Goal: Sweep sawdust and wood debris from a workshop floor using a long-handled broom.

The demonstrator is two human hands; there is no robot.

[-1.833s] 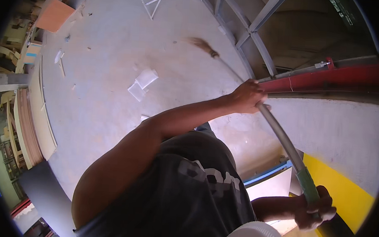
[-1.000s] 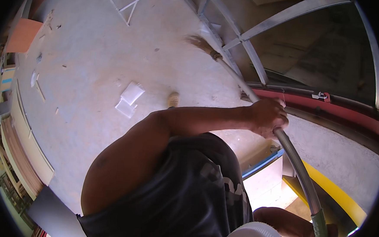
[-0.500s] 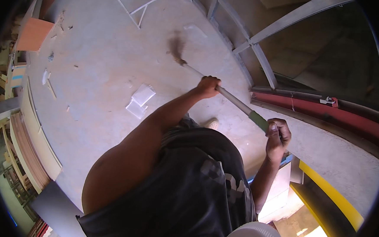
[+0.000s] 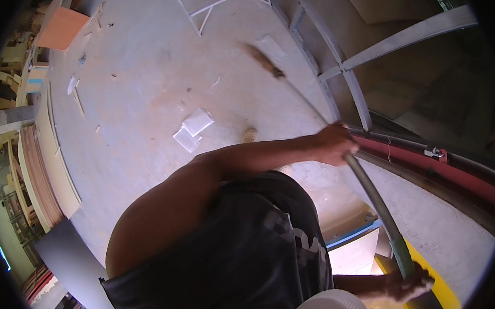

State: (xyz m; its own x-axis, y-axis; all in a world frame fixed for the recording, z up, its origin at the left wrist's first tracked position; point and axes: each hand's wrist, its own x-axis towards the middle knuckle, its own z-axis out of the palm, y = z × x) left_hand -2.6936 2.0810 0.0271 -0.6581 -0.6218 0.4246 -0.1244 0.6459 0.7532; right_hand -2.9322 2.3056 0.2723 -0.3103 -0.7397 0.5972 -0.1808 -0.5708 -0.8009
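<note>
A long-handled broom (image 4: 373, 189) slants across the view, gripped by both my hands. My left hand (image 4: 335, 144) is closed round the middle of its pale shaft. Lower down at the right, my right hand (image 4: 409, 283) is wrapped about the end of the green grip (image 4: 402, 258). The brown bristle head (image 4: 264, 62), smeared by motion, is over the floor near a flat clear plastic piece (image 4: 271, 47). Two white plastic packets (image 4: 195, 123) lie on the floor left of the shaft.
A grey metal frame (image 4: 351, 87) with dark panels and a red lower rail (image 4: 406, 155) stands at the right. Stacked boards (image 4: 42, 170) and an orange box (image 4: 62, 27) line the left. A thin white metal frame (image 4: 202, 18) is at the far side. Scraps dot the concrete floor (image 4: 145, 63).
Both hands have moved to the right and toward me, drawing the broom along. Its head has shifted right, closer to the clear plastic piece. A shoe shows farther left than before.
</note>
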